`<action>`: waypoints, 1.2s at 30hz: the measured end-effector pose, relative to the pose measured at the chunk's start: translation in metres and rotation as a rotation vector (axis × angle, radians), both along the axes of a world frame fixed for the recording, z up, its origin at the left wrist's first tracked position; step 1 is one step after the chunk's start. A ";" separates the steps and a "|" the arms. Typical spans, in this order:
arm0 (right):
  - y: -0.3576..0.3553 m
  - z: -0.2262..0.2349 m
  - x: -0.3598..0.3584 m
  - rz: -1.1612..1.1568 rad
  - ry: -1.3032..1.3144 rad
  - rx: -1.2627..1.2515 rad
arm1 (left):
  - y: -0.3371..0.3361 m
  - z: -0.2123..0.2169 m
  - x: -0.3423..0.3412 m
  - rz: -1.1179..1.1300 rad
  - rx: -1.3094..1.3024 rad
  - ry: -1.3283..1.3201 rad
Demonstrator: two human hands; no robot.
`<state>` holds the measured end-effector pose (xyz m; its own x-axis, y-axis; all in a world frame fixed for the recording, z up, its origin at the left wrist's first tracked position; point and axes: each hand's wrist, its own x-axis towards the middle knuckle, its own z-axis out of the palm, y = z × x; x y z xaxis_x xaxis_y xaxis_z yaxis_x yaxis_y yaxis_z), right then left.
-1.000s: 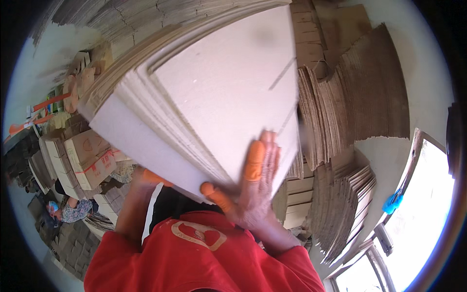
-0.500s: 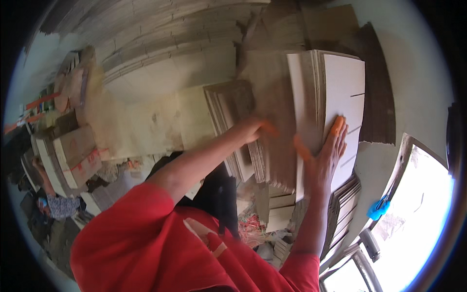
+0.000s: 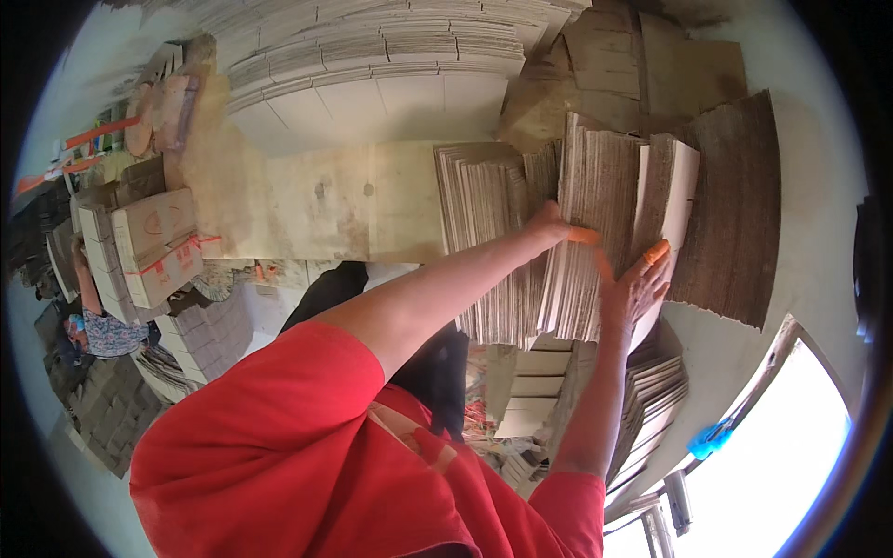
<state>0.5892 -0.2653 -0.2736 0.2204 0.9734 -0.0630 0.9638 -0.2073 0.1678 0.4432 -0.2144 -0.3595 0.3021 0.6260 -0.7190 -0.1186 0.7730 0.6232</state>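
Observation:
A thick row of upright cardboard sheets (image 3: 600, 177), brown edges up and pale faces, stands at the right of the bench. My left hand (image 3: 547, 226) rests on the top edges, with an orange-covered finger (image 3: 584, 235) stretched across them; its other fingers are mostly hidden. My right hand (image 3: 634, 286) lies against the pale outer sheet (image 3: 681, 195) at the right end. Its fingers, one with an orange cover (image 3: 657, 250), are stretched out, and the thumb reaches over the edges towards my left hand. Another cardboard bundle (image 3: 479, 237) stands directly left of the row.
A brown cardboard stack (image 3: 730, 209) leans by the wall at right. Long piles of sheets (image 3: 391, 65) line the back of the pale bench (image 3: 326, 195). Cartons (image 3: 158, 246) stand at left, near another person (image 3: 116, 335). A bright doorway (image 3: 791, 428) opens at lower right.
The view has shifted. The sheets, spread and blurred before, now stand pressed together in a compact row. My two hands are closer together, with the right one nearer the edges.

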 end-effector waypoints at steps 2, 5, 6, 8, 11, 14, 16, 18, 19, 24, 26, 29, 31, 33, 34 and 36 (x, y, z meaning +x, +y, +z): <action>-0.001 -0.005 0.006 0.039 -0.052 0.015 | 0.004 0.011 -0.009 -0.053 -0.081 -0.007; -0.002 -0.002 0.007 0.012 -0.020 0.000 | -0.017 0.026 -0.032 0.220 0.182 -0.090; 0.000 0.005 0.001 -0.044 -0.049 -0.018 | -0.032 -0.006 -0.042 0.244 0.179 -0.113; 0.002 0.014 -0.016 0.045 -0.015 0.211 | -0.049 -0.009 -0.095 0.361 0.302 0.063; -0.028 0.018 -0.079 0.373 0.245 0.299 | -0.057 -0.010 -0.194 0.573 0.410 0.351; -0.062 -0.020 -0.146 0.505 0.596 0.035 | -0.080 -0.039 -0.240 0.532 0.113 0.144; -0.068 -0.054 -0.159 0.254 0.522 -0.078 | -0.091 -0.054 -0.242 0.352 -0.032 0.107; -0.060 -0.074 -0.156 -0.048 0.525 -0.133 | -0.094 -0.059 -0.223 0.338 -0.130 0.029; -0.057 -0.077 -0.154 -0.098 0.558 -0.125 | -0.095 -0.060 -0.212 0.328 -0.181 -0.014; -0.033 -0.066 -0.146 -0.251 0.600 -0.246 | -0.089 -0.054 -0.161 0.252 -0.225 -0.281; -0.038 -0.076 -0.143 -0.147 0.592 -0.130 | -0.090 -0.068 -0.150 0.222 -0.192 -0.238; -0.040 -0.073 -0.149 -0.110 0.645 -0.119 | -0.093 -0.067 -0.161 0.212 -0.173 -0.083; -0.043 -0.058 -0.164 -0.036 0.812 -0.202 | -0.105 -0.046 -0.195 0.278 -0.195 -0.022; -0.047 -0.044 -0.187 0.022 1.057 -0.234 | -0.123 -0.021 -0.230 0.347 -0.228 0.033; -0.049 -0.056 -0.191 -0.070 1.216 -0.305 | -0.126 -0.011 -0.252 0.374 -0.236 0.068; -0.050 -0.082 -0.203 -0.099 1.000 -0.256 | -0.128 -0.012 -0.285 0.404 -0.227 0.107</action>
